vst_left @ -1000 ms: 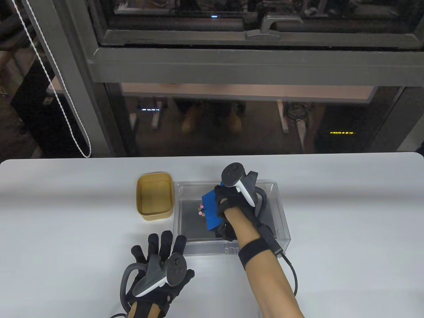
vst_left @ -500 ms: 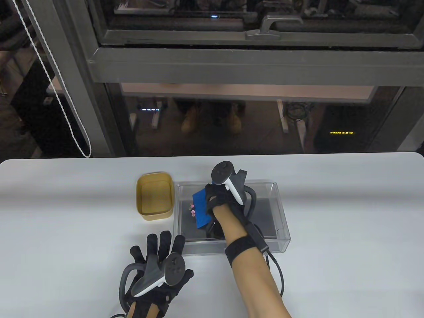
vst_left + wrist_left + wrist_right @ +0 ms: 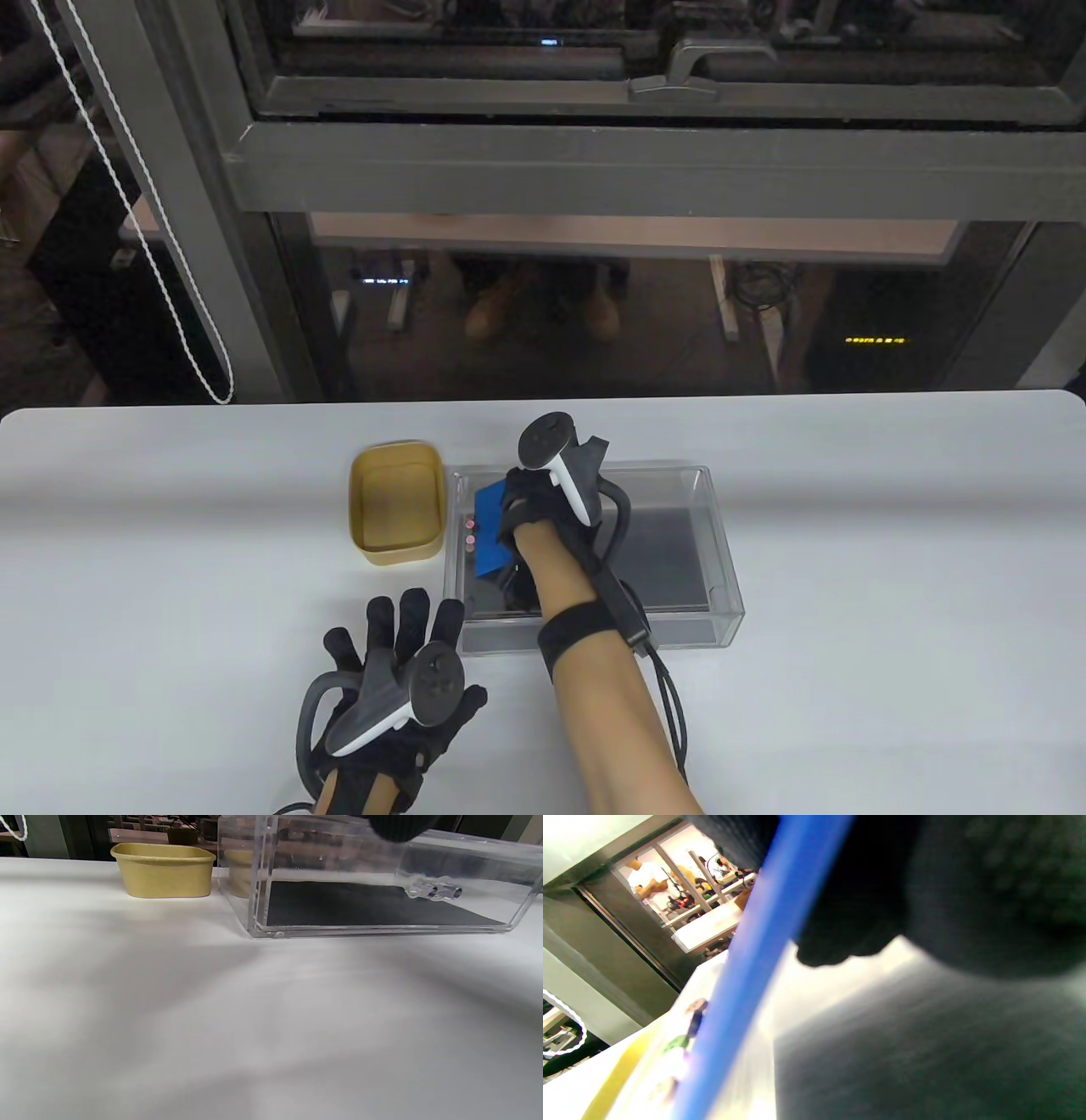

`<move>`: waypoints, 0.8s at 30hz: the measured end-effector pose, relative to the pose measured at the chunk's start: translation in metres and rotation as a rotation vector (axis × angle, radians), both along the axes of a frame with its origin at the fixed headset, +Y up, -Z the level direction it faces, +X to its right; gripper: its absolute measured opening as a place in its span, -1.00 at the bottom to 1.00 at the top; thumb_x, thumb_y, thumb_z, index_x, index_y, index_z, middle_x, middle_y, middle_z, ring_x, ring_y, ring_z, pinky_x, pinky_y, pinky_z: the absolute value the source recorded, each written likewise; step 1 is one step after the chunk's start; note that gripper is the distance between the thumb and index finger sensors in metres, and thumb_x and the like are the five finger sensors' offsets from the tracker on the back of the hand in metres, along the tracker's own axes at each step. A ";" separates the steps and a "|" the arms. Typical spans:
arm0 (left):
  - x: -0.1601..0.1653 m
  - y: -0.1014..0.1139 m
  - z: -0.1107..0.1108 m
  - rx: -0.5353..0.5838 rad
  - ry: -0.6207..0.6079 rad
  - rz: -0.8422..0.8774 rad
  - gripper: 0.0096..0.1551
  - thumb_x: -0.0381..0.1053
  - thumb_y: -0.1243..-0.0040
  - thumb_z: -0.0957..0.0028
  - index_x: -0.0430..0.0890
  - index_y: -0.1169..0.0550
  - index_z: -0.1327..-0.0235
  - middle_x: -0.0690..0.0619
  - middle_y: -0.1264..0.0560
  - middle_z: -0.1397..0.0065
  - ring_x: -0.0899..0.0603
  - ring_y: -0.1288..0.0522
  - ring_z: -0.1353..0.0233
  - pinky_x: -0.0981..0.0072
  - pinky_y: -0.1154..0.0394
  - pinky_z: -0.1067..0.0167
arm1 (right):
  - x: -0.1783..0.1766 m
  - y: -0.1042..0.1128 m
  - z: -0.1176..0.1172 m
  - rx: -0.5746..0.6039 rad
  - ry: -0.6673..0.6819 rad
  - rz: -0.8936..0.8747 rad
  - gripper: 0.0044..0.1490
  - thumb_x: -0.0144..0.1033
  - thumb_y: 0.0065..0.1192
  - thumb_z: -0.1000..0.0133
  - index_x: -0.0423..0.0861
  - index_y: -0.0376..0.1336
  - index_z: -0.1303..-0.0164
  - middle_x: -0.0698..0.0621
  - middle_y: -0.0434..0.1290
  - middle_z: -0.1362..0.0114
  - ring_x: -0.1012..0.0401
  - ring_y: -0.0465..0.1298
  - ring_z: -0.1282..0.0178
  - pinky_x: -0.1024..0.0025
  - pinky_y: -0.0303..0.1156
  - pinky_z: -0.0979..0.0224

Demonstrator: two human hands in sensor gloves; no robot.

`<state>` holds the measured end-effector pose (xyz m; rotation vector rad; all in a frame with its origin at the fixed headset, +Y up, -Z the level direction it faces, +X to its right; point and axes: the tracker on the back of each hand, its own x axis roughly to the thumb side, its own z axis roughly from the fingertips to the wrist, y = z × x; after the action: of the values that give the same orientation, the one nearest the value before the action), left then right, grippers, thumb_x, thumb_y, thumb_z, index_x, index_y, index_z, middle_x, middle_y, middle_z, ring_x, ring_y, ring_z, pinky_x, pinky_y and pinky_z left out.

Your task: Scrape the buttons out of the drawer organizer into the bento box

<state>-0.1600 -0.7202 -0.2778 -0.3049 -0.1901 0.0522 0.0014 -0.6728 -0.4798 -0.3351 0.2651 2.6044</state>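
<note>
A clear plastic drawer organizer (image 3: pixel 713 543) with a dark floor sits mid-table; it also shows in the left wrist view (image 3: pixel 382 899). A tan bento box (image 3: pixel 397 509) stands just left of it, also in the left wrist view (image 3: pixel 163 870). My right hand (image 3: pixel 530 518) is inside the organizer and grips a blue scraper (image 3: pixel 490 531), seen edge-on in the right wrist view (image 3: pixel 746 984). A few small pink buttons (image 3: pixel 469 531) lie against the organizer's left wall, just left of the scraper. My left hand (image 3: pixel 399 654) rests flat on the table with fingers spread, near the organizer's front left corner.
The white table (image 3: pixel 891 526) ends at a dark window frame (image 3: pixel 594 161) behind. A white beaded cord (image 3: pixel 170 280) hangs at the far left. A cable (image 3: pixel 670 705) runs along my right forearm.
My right hand has slid the scraper leftward along the organizer floor, pushing the buttons up to the left wall. My left hand has shifted slightly left and toward me.
</note>
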 end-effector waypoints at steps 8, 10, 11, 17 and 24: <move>-0.006 -0.004 -0.004 -0.029 0.013 0.014 0.05 0.46 0.15 -0.16 0.13 0.39 -0.55 -0.14 0.51 -0.69 -0.44 0.48 -0.62 -0.67 0.39 -0.33 | -0.002 -0.001 0.004 0.004 -0.011 -0.005 -0.20 -0.06 0.09 -0.22 -0.47 0.12 -0.34 -0.14 0.52 0.06 0.16 0.70 0.58 0.50 0.78 0.66; -0.007 -0.004 -0.005 -0.031 0.014 0.020 0.05 0.46 0.15 -0.17 0.13 0.39 -0.55 -0.14 0.51 -0.69 -0.44 0.48 -0.62 -0.66 0.39 -0.33 | -0.002 -0.002 0.006 0.005 -0.010 -0.008 -0.20 -0.06 0.09 -0.22 -0.47 0.12 -0.34 -0.15 0.52 0.06 0.16 0.71 0.59 0.50 0.78 0.66; -0.007 -0.004 -0.005 -0.032 0.013 0.021 0.05 0.46 0.15 -0.17 0.13 0.39 -0.55 -0.14 0.51 -0.69 -0.44 0.48 -0.62 -0.66 0.40 -0.33 | -0.002 -0.002 0.007 0.005 -0.011 -0.011 -0.19 -0.06 0.09 -0.22 -0.47 0.12 -0.34 -0.15 0.52 0.06 0.16 0.71 0.59 0.50 0.78 0.66; -0.006 -0.003 -0.005 -0.026 0.005 0.038 0.05 0.46 0.15 -0.17 0.13 0.39 -0.55 -0.14 0.51 -0.69 -0.44 0.48 -0.62 -0.66 0.39 -0.33 | -0.002 -0.002 0.009 0.001 -0.001 -0.010 -0.19 -0.06 0.09 -0.22 -0.47 0.12 -0.35 -0.15 0.52 0.06 0.16 0.71 0.58 0.50 0.78 0.66; -0.015 0.004 -0.006 -0.007 0.037 0.116 0.05 0.45 0.15 -0.17 0.12 0.38 -0.56 -0.16 0.49 -0.70 -0.44 0.46 -0.62 -0.67 0.38 -0.32 | 0.010 -0.006 0.011 -0.021 -0.007 -0.096 -0.20 -0.05 0.12 -0.22 -0.45 0.12 -0.34 -0.14 0.52 0.06 0.16 0.71 0.58 0.49 0.79 0.65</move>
<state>-0.1755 -0.7159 -0.2834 -0.2998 -0.1712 0.1727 0.0112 -0.6791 -0.4692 -0.3300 0.2990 2.5070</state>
